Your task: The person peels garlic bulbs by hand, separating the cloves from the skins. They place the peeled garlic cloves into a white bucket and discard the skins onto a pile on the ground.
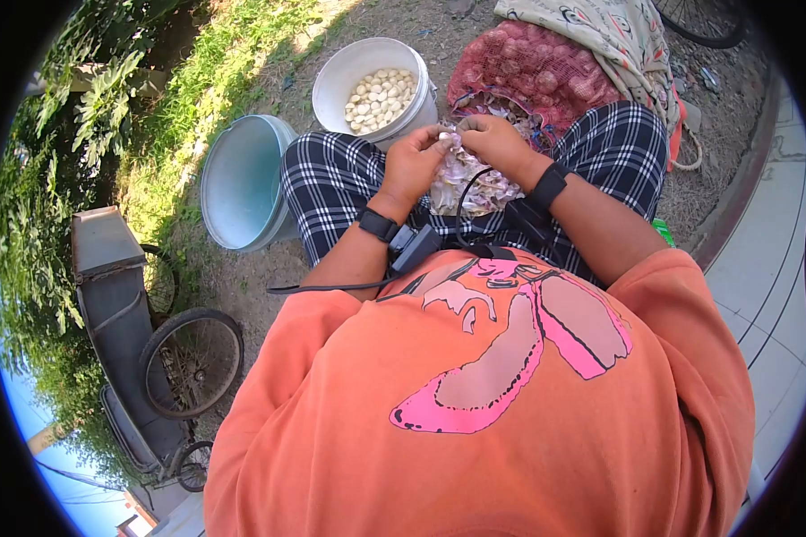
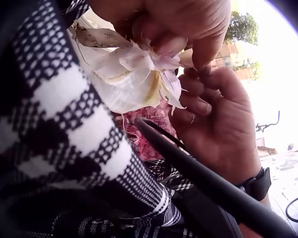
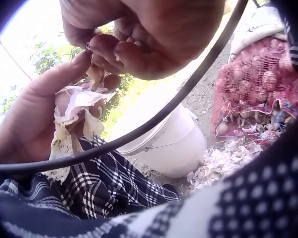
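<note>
My left hand (image 1: pixel 412 170) grips a garlic bulb (image 3: pixel 63 103) whose loose white and pink skins (image 2: pixel 121 82) hang below the fingers. My right hand (image 1: pixel 503 148) meets it from the other side, with curled fingers pinching at the top of the garlic. In the right wrist view, the right hand (image 3: pixel 149 37) touches the tip of the left thumb; what lies between its fingertips is mostly hidden. A pile of papery skins (image 1: pixel 470 183) lies between the legs under both hands.
A white bucket (image 1: pixel 421 112) holds many peeled cloves. Left of it stands a pale bucket (image 1: pixel 282 143) with bluish contents. A red mesh sack (image 1: pixel 537 72) of garlic bulbs lies ahead on the right, partly under a cloth (image 1: pixel 609 36). A wheeled cart (image 1: pixel 121 304) stands at left.
</note>
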A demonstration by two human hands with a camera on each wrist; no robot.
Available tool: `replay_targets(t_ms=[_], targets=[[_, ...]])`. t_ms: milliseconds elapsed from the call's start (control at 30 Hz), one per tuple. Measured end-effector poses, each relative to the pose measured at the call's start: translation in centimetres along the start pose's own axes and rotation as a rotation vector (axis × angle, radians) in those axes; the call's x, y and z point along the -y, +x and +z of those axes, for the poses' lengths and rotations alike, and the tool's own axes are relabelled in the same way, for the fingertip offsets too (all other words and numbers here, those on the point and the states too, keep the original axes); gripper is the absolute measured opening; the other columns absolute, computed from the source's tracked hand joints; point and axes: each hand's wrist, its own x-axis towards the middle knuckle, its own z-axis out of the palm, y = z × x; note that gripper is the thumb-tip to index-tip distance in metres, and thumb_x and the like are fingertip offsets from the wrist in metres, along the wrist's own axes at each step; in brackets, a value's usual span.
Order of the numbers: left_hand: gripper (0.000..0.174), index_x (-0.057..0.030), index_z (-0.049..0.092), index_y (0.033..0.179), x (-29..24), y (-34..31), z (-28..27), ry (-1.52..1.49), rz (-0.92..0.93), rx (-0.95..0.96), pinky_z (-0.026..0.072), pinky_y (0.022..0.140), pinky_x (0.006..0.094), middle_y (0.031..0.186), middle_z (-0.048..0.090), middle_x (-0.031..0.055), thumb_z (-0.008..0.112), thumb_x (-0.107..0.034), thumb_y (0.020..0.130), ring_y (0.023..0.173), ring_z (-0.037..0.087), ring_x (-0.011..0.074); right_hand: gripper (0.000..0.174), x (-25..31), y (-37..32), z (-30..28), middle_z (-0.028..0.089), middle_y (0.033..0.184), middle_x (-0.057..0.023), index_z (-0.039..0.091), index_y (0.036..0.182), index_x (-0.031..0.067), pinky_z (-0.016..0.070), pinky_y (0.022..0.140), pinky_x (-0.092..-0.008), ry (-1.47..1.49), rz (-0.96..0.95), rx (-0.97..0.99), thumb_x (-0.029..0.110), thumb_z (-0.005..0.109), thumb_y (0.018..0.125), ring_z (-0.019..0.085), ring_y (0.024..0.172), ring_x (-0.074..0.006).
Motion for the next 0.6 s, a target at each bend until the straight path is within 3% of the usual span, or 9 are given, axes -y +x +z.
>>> replay_targets(t_ms=[100,167,200,233,300,433,467,533,600], targets=[[0.019,-0.0007,0.055,0.098,-0.9,-0.3,-0.2,0.049,-0.062,-0.030,0.0430,0.060,0.0178,0.084,0.060,0.0036,0.052,-0.004,0.079,0.069,0.053,0.0057,0.020,-1.0,0.8,-1.1,0.053,0.058,-0.0064,0.056,0.072,0.0006,0.0387,0.048,-0.0285,0.265,0.131,-0.026,0.019,0.050,0.071,0.047,0.049,-0.0121],[0.020,-0.0001,0.054,0.099,-0.8,-0.2,-0.3,0.032,-0.051,-0.003,0.0426,0.058,0.0177,0.084,0.060,0.0047,0.051,-0.004,0.080,0.068,0.053,0.0058,0.022,-1.8,1.5,-2.1,0.054,0.059,-0.0070,0.056,0.072,-0.0001,0.0390,0.049,-0.0289,0.157,-0.036,-0.068,0.020,0.048,0.071,0.048,0.048,-0.0146],[0.021,0.0006,0.052,0.100,-0.8,-0.1,-0.4,0.013,-0.041,0.028,0.0421,0.056,0.0176,0.085,0.061,0.0058,0.050,-0.003,0.080,0.066,0.053,0.0060,0.024,-1.4,1.7,-2.2,0.055,0.060,-0.0095,0.055,0.070,-0.0007,0.0402,0.051,-0.0298,0.246,0.134,-0.103,0.023,0.050,0.070,0.051,0.051,-0.0177],[0.021,0.0006,0.052,0.100,-0.6,-0.1,-0.2,0.012,-0.042,0.031,0.0421,0.056,0.0176,0.085,0.061,0.0058,0.050,-0.003,0.080,0.066,0.053,0.0060,0.024,-1.1,1.4,-2.0,0.055,0.060,-0.0095,0.055,0.070,-0.0007,0.0402,0.051,-0.0298,0.245,0.136,-0.106,0.023,0.050,0.070,0.051,0.051,-0.0177],[0.024,0.0012,0.048,0.104,-0.2,0.0,0.1,-0.025,0.050,0.028,0.0422,0.056,0.0178,0.086,0.060,0.0080,0.049,-0.004,0.080,0.066,0.053,0.0072,0.028,-0.6,0.7,-1.6,0.057,0.063,-0.0122,0.057,0.070,-0.0012,0.0418,0.055,-0.0309,-0.209,-0.025,-0.115,0.026,0.052,0.068,0.054,0.057,-0.0194],[0.024,0.0012,0.046,0.103,-0.5,0.0,0.1,-0.057,0.026,0.015,0.0437,0.059,0.0191,0.089,0.060,0.0108,0.048,-0.004,0.080,0.068,0.054,0.0095,0.027,0.1,0.2,-1.1,0.059,0.066,-0.0127,0.060,0.076,-0.0007,0.0427,0.058,-0.0314,-0.234,-0.034,-0.012,0.024,0.055,0.066,0.056,0.061,-0.0201],[0.022,0.0011,0.046,0.102,-0.5,0.1,-0.2,-0.107,-0.003,0.021,0.0447,0.061,0.0205,0.089,0.059,0.0114,0.047,-0.005,0.081,0.070,0.055,0.0111,0.027,-0.2,0.4,-1.1,0.059,0.066,-0.0127,0.060,0.076,-0.0007,0.0427,0.058,-0.0314,-0.234,-0.034,-0.013,0.024,0.055,0.066,0.056,0.061,-0.0201],[0.021,0.0011,0.046,0.101,-0.4,0.3,-0.5,-0.156,-0.031,0.026,0.0456,0.064,0.0219,0.088,0.059,0.0119,0.047,-0.005,0.081,0.073,0.056,0.0127,0.018,-1.1,1.1,-1.1,0.057,0.064,-0.0046,0.059,0.077,0.0014,0.0399,0.053,-0.0249,-0.054,-0.001,-0.100,0.016,0.050,0.073,0.050,0.056,-0.0113],[0.015,-0.0008,0.048,0.096,-0.5,0.4,-0.6,-0.306,-0.103,0.032,0.0475,0.065,0.0266,0.083,0.058,0.0113,0.043,-0.010,0.084,0.073,0.057,0.0163,0.019,-0.3,0.9,-1.3,0.057,0.064,-0.0047,0.059,0.078,0.0018,0.0391,0.051,-0.0238,0.043,0.088,-0.061,0.018,0.049,0.075,0.050,0.055,-0.0105]])
